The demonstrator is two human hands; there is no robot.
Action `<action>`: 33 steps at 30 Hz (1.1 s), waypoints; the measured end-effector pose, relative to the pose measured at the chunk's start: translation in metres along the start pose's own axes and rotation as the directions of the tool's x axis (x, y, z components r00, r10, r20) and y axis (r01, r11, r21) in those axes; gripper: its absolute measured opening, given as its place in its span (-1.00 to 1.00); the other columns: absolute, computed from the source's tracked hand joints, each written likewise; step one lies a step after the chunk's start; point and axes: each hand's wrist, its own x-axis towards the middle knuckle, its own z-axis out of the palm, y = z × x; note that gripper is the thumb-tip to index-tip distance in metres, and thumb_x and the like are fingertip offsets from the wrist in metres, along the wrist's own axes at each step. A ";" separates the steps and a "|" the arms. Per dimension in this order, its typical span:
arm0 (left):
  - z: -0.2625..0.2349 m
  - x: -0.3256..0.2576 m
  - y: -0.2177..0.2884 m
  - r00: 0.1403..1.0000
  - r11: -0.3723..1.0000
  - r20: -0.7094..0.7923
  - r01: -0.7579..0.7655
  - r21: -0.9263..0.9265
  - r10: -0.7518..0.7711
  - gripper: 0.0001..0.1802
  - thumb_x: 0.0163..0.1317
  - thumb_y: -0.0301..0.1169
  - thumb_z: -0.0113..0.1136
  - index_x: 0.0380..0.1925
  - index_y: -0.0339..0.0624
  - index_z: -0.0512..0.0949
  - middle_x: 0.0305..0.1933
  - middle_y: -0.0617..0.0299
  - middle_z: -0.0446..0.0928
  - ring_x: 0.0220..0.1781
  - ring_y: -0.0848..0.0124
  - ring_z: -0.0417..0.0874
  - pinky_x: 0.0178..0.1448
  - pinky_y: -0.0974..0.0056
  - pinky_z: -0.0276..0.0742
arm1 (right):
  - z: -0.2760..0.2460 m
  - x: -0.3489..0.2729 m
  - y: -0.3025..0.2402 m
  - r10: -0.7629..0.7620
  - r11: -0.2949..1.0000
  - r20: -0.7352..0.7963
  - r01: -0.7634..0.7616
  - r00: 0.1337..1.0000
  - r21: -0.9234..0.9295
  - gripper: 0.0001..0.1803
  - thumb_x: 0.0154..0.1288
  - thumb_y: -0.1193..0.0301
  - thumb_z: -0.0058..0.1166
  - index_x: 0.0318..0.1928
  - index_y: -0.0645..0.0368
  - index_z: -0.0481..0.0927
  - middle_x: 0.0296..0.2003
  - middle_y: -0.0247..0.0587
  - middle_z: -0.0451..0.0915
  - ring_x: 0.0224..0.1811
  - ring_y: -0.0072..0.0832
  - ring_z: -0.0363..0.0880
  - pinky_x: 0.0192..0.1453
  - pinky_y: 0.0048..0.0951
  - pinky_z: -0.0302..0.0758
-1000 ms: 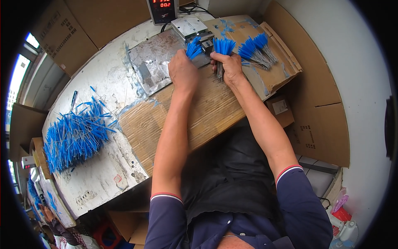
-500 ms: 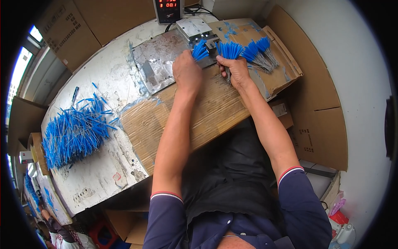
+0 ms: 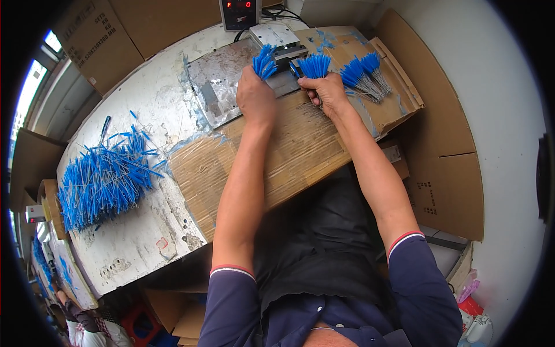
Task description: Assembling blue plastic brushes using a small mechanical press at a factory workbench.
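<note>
Above a scuffed white table (image 3: 156,89), near a metal block (image 3: 273,34), a splayed bunch of bright-blue-tipped wires (image 3: 264,61) is enclosed by the curled left hand (image 3: 254,99); a denser, upright bunch (image 3: 315,66) by the closed right hand (image 3: 329,93).

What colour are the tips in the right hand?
The tips in the right hand are blue, best seen in the head view.

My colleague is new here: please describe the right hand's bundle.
On the white table, find the metal plate. Right of it, the right hand grips the blue-tipped bundle, fuller than the left hand's bunch and, unlike bundles lying farther right, held.
</note>
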 end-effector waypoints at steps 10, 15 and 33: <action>-0.003 0.003 -0.002 0.997 1.000 -0.080 0.008 -0.007 -0.008 -0.75 0.14 -0.60 0.20 -0.15 -0.23 0.48 -0.26 -0.14 0.62 -0.18 -0.13 0.63 -0.09 -0.11 0.48 | 0.015 0.017 0.006 -0.003 0.990 -0.133 -0.016 0.991 -0.142 -0.81 0.06 0.58 0.38 -0.57 0.28 0.59 -0.63 -0.26 0.57 -0.70 -0.62 0.41 -0.73 -0.55 0.19; -0.001 0.003 -0.001 0.995 0.999 -0.093 -0.035 -0.009 0.034 -0.72 0.14 -0.60 0.20 -0.11 -0.23 0.51 -0.25 -0.08 0.62 -0.12 -0.09 0.62 -0.01 -0.09 0.46 | 0.017 0.018 0.008 -0.010 0.991 -0.165 -0.013 0.986 -0.134 -0.77 0.03 0.59 0.38 -0.60 0.30 0.54 -0.66 -0.20 0.54 -0.73 -0.55 0.41 -0.73 -0.47 0.18; -0.001 -0.001 0.003 0.994 0.996 0.084 -0.077 0.032 0.075 -0.76 0.14 -0.58 0.19 -0.16 -0.23 0.51 -0.30 -0.10 0.62 -0.18 -0.10 0.64 -0.06 -0.11 0.49 | 0.010 0.000 0.015 -0.058 0.973 -0.206 0.102 0.977 0.208 -0.85 0.10 0.64 0.36 -0.31 0.35 0.65 -0.48 -0.15 0.66 -0.54 -0.41 0.66 -0.55 -0.48 0.62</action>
